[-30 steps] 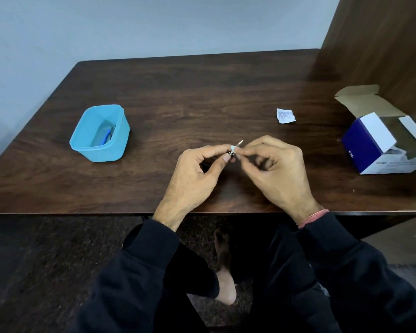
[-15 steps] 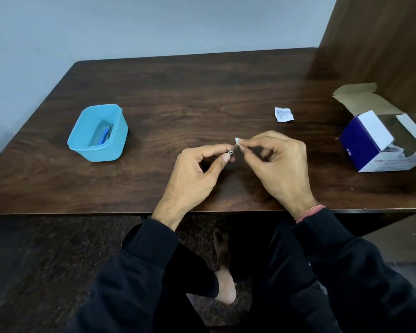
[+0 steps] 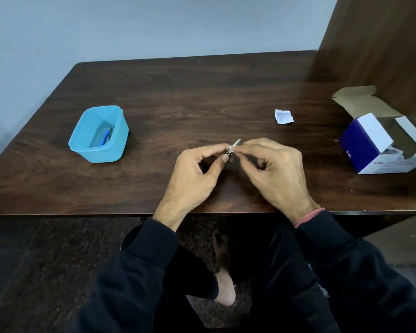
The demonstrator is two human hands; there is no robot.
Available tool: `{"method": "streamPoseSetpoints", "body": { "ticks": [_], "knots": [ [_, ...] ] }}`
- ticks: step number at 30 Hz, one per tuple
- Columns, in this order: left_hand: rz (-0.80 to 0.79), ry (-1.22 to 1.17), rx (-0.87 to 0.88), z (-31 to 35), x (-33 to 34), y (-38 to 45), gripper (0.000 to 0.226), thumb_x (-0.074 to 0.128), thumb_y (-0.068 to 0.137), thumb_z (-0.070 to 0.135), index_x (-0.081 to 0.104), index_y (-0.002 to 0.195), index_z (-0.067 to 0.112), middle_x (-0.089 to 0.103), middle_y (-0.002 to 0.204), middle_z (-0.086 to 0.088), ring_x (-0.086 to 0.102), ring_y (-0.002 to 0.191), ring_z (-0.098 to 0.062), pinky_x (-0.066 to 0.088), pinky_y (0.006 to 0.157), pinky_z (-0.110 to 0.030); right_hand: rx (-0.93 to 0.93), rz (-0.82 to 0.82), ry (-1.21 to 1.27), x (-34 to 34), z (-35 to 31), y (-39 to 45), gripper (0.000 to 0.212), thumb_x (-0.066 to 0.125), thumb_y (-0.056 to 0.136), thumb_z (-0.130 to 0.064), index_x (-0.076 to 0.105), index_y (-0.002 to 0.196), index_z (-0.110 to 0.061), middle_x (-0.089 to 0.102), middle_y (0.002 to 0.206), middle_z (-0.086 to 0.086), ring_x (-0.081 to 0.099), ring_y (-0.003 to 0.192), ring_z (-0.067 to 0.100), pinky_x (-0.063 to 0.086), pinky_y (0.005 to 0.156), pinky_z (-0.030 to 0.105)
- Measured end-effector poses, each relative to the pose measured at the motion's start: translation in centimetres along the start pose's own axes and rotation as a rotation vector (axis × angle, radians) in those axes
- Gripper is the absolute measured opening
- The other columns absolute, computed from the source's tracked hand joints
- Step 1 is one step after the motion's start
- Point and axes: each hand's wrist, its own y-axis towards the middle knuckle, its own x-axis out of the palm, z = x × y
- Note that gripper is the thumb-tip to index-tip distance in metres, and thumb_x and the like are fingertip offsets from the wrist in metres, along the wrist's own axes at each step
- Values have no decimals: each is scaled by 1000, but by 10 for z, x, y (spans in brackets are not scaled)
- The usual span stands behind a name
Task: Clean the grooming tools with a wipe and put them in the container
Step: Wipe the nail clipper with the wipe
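A single head-worn camera is looking forward and down from above the near edge of the table (image 3: 202, 92), sitting close over the left hand (image 3: 195, 174) and right hand (image 3: 274, 171). Its wide lens is taking in the whole tabletop, reaching the far wall, the blue container (image 3: 99, 134) at left and the open box (image 3: 382, 145) at right, and the person's sleeves and lap nearest. No second view is sharing the scene

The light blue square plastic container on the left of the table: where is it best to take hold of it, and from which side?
Take the light blue square plastic container by its rim, from above. It stands upright and open, with a rolled lip all round, and nothing on the dark wooden table crowds it. Pinch the near right wall, probably with the left hand, and keep fingers off the blue tool lying inside.
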Motion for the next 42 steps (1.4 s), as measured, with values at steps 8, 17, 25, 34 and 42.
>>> {"method": "streamPoseSetpoints", "body": {
  "ticks": [8, 17, 25, 34, 42],
  "knots": [
    [-15, 14, -11, 2, -1, -1, 25, 72, 109, 11, 85, 124, 25, 85, 111, 15, 79, 108, -8, 61, 108, -45, -67, -53, 17, -1, -2, -3, 21, 82, 98, -9, 88, 115, -20, 82, 112, -12, 55, 78, -18, 47, 79, 12],
    [-19, 15, -33, 4, -1, -2, 23, 72, 110, 17, 85, 124, 30, 85, 111, 17, 80, 110, -14, 61, 109, -45, -143, 4, -120, 0, -6, -5, 20, 79, 102, -11, 87, 118, -20, 82, 115, -10, 73, 93, 3, 65, 78, 37],
    [-30, 22, -45, 3, -1, -1, 23, 72, 110, 21, 85, 122, 34, 85, 110, 17, 79, 114, -9, 59, 111, -50, -103, 1, -48, 4, -2, -8, 19, 81, 101, -12, 87, 118, -18, 77, 109, -8, 46, 79, -27, 48, 73, 15],
    [-15, 4, -34, 6, -1, -2, 22, 73, 110, 17, 85, 123, 29, 85, 108, 15, 80, 105, -11, 61, 108, -45, -107, -12, -27, 3, -1, -8, 17, 83, 98, -9, 88, 112, -18, 78, 106, -9, 48, 76, -24, 44, 73, 12],
    [-11, 11, -36, 6, -1, -1, 22, 72, 109, 18, 86, 120, 32, 85, 105, 14, 78, 94, -13, 62, 101, -37, -73, 3, -36, 4, 2, -7, 14, 84, 97, -9, 88, 109, -17, 78, 105, -9, 49, 73, -20, 48, 71, 17]
  ]
}}
